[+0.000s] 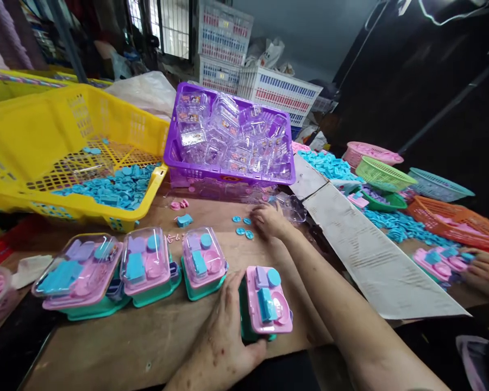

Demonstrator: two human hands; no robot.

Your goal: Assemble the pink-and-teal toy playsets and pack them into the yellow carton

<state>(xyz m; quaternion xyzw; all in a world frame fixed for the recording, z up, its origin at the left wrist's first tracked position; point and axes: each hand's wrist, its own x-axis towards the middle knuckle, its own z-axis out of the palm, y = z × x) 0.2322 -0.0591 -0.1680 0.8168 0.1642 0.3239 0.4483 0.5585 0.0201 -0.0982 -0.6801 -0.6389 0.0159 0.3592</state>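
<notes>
My left hand point(232, 336) is wrapped around the left side of a toy box point(269, 304) with a green base and a pink top, its thumb at the near end. Purple, blue and pink pieces sit on that top, with no clear cover over them. Farther forward, my right hand point(269, 218) reaches down to the table beside several small blue discs point(240, 231). Its fingers are curled, and whatever is under the fingertips is hidden. A clear plastic cover point(291, 207) lies just right of it. Three similar boxes point(201, 263) with clear covers stand to the left.
A purple crate point(230, 178) of clear covers stands at the back. A yellow basket point(146, 203) with blue pieces is at left. A white board point(350, 233) divides off the right side, where another person's hand point(487, 271) works near colored baskets point(385, 171).
</notes>
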